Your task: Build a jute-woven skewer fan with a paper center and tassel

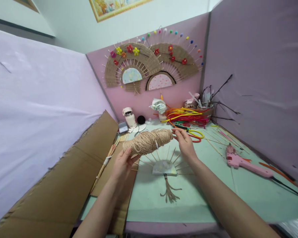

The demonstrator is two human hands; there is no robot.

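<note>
A ball of twine [149, 141] is held up at the centre of the frame, above the worktop [149, 211]. The left hand [122, 162] grips its left end from below, thumb in front, fingers curled beneath. The right hand [185, 144] meets its right end with bent fingertips; whether that grip pinches a loose strand, I cannot tell.

Just below, a half-round base [164, 168] already has thin sticks [173, 154] fanned out from it and a tassel [171, 194] hanging towards the bottom of the frame. The work looks early: the visible sticks are bare, while two fans [111, 73] at upper centre carry broad woven bands and flowers.

Bare forearms slant inward from lower left and lower right, the left wrist lower in the frame than the right.
</note>
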